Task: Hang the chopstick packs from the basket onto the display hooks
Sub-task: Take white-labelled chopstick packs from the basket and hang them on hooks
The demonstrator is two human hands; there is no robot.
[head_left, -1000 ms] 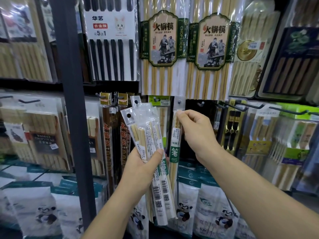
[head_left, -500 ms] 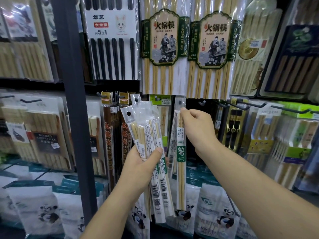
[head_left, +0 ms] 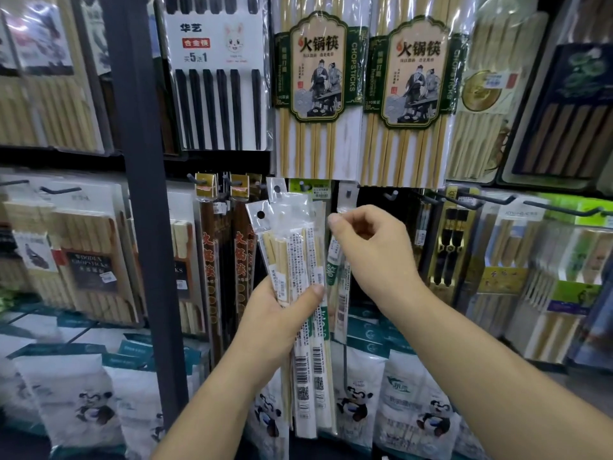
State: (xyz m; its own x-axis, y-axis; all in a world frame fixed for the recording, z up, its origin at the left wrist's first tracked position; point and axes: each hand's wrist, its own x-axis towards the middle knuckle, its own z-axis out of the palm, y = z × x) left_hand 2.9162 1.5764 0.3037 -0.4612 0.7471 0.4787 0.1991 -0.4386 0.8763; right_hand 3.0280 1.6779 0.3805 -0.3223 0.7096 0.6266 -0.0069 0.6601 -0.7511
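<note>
Head view, shelf face.

Left hand: fingers wrapped behind a bundle of packs, thumb pressed across the front. Grip sits about mid-length, so the punched headers fan out above the fingertips and stay free to be picked off one at a time. Judgement: this hand serves as the stock holder.

Right hand: fingers curled, thumb and forefinger closed on the clear header of a single pack. Contact is partly hidden by the knuckles; it reads as a light pinch. The pack's body hangs below the fingertips, just beside the bundle. Its header runs up past the fingertips to a hook. The hole looks to be on the hook, but film glare prevents confirmation. A pinch at the top edge makes sense: it steers the hole and lets the sticks hang plumb.

Another hook stands bare, up and outboard of the right knuckles.

Basket: not in view.

Step estimate: seating one pack; several remain in the left hand.
</note>
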